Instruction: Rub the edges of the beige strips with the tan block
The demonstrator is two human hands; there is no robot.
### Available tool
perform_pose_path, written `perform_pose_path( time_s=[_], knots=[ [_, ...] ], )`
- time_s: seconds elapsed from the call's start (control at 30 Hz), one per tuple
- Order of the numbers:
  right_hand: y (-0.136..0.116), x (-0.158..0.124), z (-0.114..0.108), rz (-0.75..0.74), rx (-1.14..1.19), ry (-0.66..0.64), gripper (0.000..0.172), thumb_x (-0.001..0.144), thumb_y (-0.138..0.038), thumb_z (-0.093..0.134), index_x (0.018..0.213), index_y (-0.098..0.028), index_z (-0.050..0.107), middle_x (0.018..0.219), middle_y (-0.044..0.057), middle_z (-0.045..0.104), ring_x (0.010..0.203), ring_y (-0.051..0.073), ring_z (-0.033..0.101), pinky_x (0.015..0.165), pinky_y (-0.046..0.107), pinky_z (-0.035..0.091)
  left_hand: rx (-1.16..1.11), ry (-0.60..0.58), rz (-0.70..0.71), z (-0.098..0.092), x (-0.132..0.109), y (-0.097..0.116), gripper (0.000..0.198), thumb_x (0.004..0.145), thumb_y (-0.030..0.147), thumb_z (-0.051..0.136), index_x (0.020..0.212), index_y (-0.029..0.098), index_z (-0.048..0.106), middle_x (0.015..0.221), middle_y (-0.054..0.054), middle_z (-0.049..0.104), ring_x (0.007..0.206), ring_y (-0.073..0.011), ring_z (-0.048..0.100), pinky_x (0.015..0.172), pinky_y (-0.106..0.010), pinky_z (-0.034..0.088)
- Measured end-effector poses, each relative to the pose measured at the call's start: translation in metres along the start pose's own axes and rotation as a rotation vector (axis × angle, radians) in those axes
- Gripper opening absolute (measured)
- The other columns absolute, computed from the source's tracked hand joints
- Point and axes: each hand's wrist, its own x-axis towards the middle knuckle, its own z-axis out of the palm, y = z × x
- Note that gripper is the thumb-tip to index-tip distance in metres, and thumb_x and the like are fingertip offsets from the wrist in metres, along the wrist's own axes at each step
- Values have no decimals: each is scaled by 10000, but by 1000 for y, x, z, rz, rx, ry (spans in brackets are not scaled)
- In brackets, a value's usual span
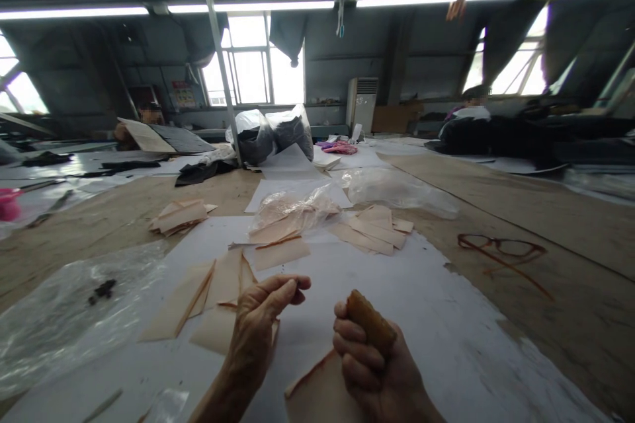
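My right hand [372,363] is closed round a rough, yellowish-brown block [371,320] whose upper end sticks out past the fingers. Below and partly behind that hand lies a beige flat piece [317,386] with a reddish-brown edge; whether the hand touches it I cannot tell. To the left, my left hand [260,324] hovers over the white paper with thumb and fingers pinched together. What sits in the pinch, if anything, is too small to make out. Beside it are several beige pieces [223,284], some with brown-stained edges.
White paper [421,310] covers the tabletop. Further back are a clear plastic bag [292,208] over beige pieces and two beige stacks [178,217] [372,230]. Glasses [501,248] lie at right, crumpled plastic [74,310] at left. People sit in the background.
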Motion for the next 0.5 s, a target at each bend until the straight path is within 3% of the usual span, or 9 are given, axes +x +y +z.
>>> perform_pose_path(
  time_s=[0.4,0.47,0.5],
  knots=[
    [0,3,3,-4,31,41,118,603,-153,571,690,-87,528,479,-75,340,323,-24,201,278,94,71,64,-15,16,-5,-7,2,225,707,286,547,861,144,631,861,-61,630,686,-127,527,672,-240,423],
    [3,3,2,-9,2,44,130,599,-196,571,673,-105,516,474,-78,338,326,-20,191,280,95,82,152,0,78,1,-12,-1,220,722,302,544,848,140,623,806,-53,631,643,-127,537,615,-241,440],
    [5,3,1,-8,-34,27,154,607,-244,570,663,-116,506,470,-83,327,329,-18,185,282,94,89,213,14,179,8,-14,-4,231,738,321,535,850,135,613,793,-49,624,621,-125,540,586,-246,448]
  ],
)
